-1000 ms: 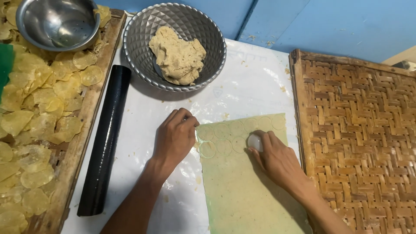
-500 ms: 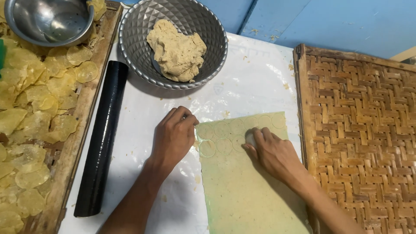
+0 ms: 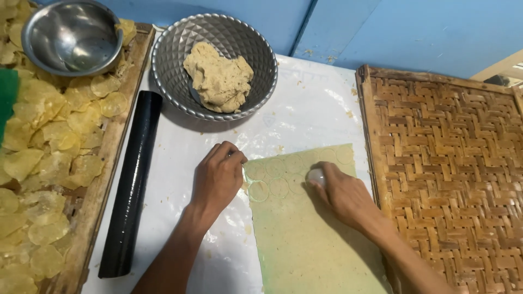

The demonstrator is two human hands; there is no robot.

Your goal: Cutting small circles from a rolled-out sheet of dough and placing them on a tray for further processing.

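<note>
Nearest, a thin, smooth sheet of rolled dough [image 3: 305, 245] lay flat on the white plastic-covered surface [image 3: 305, 109], its far end pressed with rows of round cut marks. The right hand [image 3: 343, 196] curled around a small round white cutter [image 3: 316, 176], pressing it onto the sheet's far part. The left hand [image 3: 218, 177], loosely curled and holding nothing, rested at the sheet's left edge. Left of it lay a glossy black cylindrical rolling pin [image 3: 131, 185]. A woven bamboo tray [image 3: 452, 163] sat at right; a wooden-framed tray [image 3: 103, 169] at left held thin pale-yellow discs [image 3: 49, 147]. Farther off, a faceted metal bowl [image 3: 169, 76] held a rough dough lump [image 3: 218, 76], and a smooth steel bowl [image 3: 71, 35] sat empty.
</note>
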